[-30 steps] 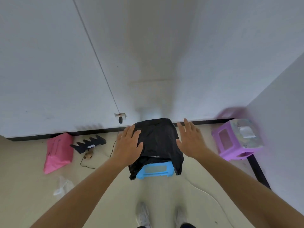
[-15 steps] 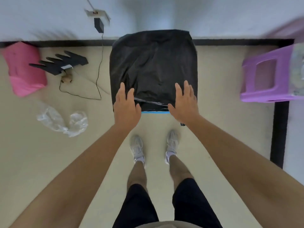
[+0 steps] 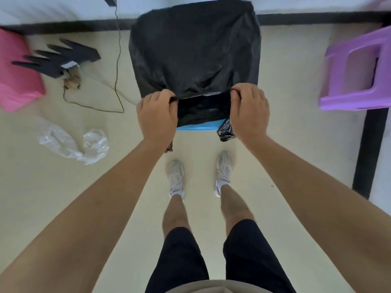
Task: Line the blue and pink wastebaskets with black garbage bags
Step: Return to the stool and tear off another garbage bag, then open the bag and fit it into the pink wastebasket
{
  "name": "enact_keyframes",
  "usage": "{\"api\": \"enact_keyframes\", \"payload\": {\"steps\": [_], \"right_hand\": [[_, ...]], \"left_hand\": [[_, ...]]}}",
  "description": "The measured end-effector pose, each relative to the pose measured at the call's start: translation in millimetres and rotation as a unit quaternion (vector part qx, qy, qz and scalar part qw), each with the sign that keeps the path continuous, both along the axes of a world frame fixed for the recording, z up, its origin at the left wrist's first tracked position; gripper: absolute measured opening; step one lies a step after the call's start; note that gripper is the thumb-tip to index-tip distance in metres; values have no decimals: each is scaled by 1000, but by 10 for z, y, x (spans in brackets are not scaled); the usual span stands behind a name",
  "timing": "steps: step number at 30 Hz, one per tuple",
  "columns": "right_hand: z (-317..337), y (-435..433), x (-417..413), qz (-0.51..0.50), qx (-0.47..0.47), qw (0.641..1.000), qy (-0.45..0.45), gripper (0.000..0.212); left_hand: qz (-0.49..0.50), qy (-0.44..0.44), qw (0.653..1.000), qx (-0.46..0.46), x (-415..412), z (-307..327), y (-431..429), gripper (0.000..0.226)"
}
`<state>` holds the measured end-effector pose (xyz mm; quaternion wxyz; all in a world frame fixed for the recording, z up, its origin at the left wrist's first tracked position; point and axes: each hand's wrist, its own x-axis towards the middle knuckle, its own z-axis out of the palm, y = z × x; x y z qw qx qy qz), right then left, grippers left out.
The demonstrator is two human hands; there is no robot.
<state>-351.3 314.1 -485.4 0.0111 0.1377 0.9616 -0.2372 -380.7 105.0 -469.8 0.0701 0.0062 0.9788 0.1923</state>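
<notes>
A black garbage bag drapes over the blue wastebasket, which stands on the pale floor against the wall's dark baseboard; only a thin strip of blue rim shows at the near side. The film looks thin, crinkled and faintly glossy, sagging in the middle. The left hand and the right hand each pinch the bag's near edge, fingers curled tight around the plastic and stretching a band of it between them. A loose corner of bag hangs below the right hand. Off to the left lies the pink wastebasket on its side, with a black jagged foam piece touching it, a thin black cable looping nearby and a crumpled clear plastic wrapper closer in. A purple plastic stool stands tipped on the right.
</notes>
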Motion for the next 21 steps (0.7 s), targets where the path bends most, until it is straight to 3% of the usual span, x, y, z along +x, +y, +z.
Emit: {"api": "enact_keyframes", "payload": {"steps": [3,7,13,15,19,21], "right_hand": [[360,-31,-235,-56,-21,995,74,22],[901,-153,-285,-106,-45,989,96,27],[1920,-248,490,-139,-29,979,147,20],[2269,-206,899,-143,4,979,147,22],[2860,12,1689,-162,131,972,108,52],[3125,131,2150,-201,177,959,94,46]], "left_hand": [[-11,45,996,70,-229,455,15,20],[-28,82,991,102,-381,1048,-41,20],[-90,28,976,195,-103,2001,39,14],[-122,-9,968,221,47,2279,193,14],[-265,-7,941,211,332,2770,679,7],[-345,9,917,201,566,3046,980,5]]}}
